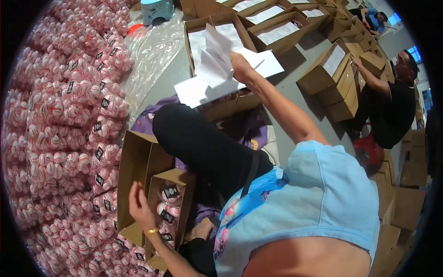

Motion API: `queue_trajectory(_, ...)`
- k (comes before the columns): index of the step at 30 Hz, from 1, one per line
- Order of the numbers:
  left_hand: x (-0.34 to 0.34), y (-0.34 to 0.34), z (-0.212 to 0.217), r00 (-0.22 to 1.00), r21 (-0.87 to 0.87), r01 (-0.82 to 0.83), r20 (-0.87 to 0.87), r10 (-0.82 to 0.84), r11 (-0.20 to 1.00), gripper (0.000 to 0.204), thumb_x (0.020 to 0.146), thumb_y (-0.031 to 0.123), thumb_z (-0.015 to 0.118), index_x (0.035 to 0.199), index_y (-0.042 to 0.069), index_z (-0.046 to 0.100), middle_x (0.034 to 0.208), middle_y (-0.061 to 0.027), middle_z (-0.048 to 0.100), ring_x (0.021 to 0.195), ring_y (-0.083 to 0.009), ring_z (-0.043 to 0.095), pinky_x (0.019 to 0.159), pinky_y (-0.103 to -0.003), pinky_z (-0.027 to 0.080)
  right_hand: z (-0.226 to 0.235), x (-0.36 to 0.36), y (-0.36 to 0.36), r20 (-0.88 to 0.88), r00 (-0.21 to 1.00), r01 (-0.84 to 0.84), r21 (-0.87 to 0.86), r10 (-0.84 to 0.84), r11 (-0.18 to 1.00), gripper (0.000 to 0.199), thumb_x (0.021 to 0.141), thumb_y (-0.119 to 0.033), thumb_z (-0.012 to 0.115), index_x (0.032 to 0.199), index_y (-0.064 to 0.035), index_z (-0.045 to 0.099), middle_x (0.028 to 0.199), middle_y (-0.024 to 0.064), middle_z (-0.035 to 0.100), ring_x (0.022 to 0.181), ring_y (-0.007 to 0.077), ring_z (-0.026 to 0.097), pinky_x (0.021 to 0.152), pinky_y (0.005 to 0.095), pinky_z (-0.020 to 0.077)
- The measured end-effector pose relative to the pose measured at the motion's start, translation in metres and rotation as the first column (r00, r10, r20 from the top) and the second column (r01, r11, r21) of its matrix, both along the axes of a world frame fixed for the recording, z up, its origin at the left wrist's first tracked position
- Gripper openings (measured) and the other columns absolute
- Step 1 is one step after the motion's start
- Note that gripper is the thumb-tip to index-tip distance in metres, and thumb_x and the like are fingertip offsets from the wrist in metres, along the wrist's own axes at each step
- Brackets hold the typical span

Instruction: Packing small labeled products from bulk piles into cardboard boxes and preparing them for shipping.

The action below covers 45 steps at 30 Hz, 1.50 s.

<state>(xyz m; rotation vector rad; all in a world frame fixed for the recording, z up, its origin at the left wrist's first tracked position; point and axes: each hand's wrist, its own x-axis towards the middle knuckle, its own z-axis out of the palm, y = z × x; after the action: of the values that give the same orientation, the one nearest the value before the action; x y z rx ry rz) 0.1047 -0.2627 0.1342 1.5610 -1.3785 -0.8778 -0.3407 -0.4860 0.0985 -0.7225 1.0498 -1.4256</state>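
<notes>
My right hand (241,68) is closed on the edge of several loose white paper sheets (216,54), one of them bent upward. Under these sheets stands a cardboard box (241,33) with white paper on top of its contents. At my left knee, my left hand (140,207) hovers over an open cardboard box (132,159), its fingers stretched out and nothing in them. Inside that box lies a narrower open carton (184,177), holding red-and-white striped balls (167,210) in clear bags with black labels.
A large heap of bagged striped balls (69,124) fills the left side. Clear plastic film (154,51) lies beside it, near a light-blue stool (157,10). More paper-topped boxes (281,34) stand at the back. At right, a co-worker (397,101) handles boxes; another person (371,19) sits farther off.
</notes>
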Motion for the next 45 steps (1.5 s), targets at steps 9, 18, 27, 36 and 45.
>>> queue_trajectory(9, -0.172, -0.201, 0.042, 0.969, -0.129, 0.243, -0.010, -0.247, 0.961, 0.053, 0.086, 0.034, 0.062, 0.119, -0.006, 0.053, 0.105, -0.0137, 0.063, 0.098, -0.0191, 0.060, 0.085, -0.027, 0.045, 0.032, 0.057, 0.018, -0.742, 0.506, -0.178, -0.588, -0.440, 0.789, 0.018, 0.077, -0.012, 0.062, 0.091, -0.0016, 0.060, 0.096, 0.0152, 0.065, 0.092, 0.0307, 0.062, 0.082, 0.0349, 0.0474)
queue_trajectory(18, -0.230, -0.251, -0.005, 0.981, 0.061, 0.191, 0.019, -0.192, 0.980, 0.033, 0.081, 0.025, 0.062, 0.087, -0.008, 0.063, 0.083, -0.0166, 0.067, 0.071, -0.0219, 0.063, 0.066, -0.037, 0.048, 0.022, 0.047, 0.078, -0.635, 0.373, -0.112, -0.754, -0.676, 0.647, 0.028, 0.076, -0.014, 0.066, 0.100, -0.0029, 0.058, 0.101, 0.0153, 0.060, 0.092, 0.0323, 0.059, 0.080, 0.0379, 0.0465)
queue_trajectory(27, -0.229, -0.235, -0.002, 0.948, -0.173, 0.192, 0.288, -0.137, 0.966, 0.043, 0.081, 0.033, 0.064, 0.085, -0.010, 0.063, 0.076, -0.0107, 0.065, 0.071, -0.0187, 0.058, 0.066, -0.038, 0.047, -0.023, 0.101, 0.050, -0.990, -0.100, -0.318, 0.130, 0.103, 0.939, 0.055, 0.082, -0.042, 0.054, 0.123, -0.0059, 0.050, 0.113, 0.0175, 0.058, 0.102, 0.0355, 0.056, 0.087, 0.0462, 0.0436)
queue_trajectory(36, -0.097, -0.231, 0.046, 0.853, 0.005, -0.041, -0.521, 0.037, 0.999, 0.032, 0.089, 0.021, 0.060, 0.108, -0.005, 0.062, 0.102, -0.0069, 0.063, 0.087, -0.0128, 0.059, 0.076, -0.026, 0.048, -0.108, 0.021, 0.031, -0.951, -0.289, -0.201, -0.049, -0.107, 0.978, 0.064, 0.084, -0.054, 0.047, 0.126, -0.0066, 0.049, 0.110, 0.0166, 0.055, 0.103, 0.0305, 0.048, 0.093, 0.0427, 0.0304)
queue_trajectory(45, 0.093, -0.040, 0.030, 0.885, 0.354, -0.253, -0.293, 0.363, 0.900, 0.030, 0.085, 0.029, 0.064, 0.096, 0.002, 0.063, 0.088, -0.0016, 0.062, 0.075, -0.0102, 0.057, 0.068, -0.027, 0.046, -0.081, -0.011, 0.006, -0.990, -0.113, -0.100, 0.098, 0.086, 0.990, 0.071, 0.078, -0.060, 0.056, 0.114, 0.0006, 0.056, 0.114, 0.0230, 0.056, 0.105, 0.0360, 0.055, 0.087, 0.0431, 0.0458)
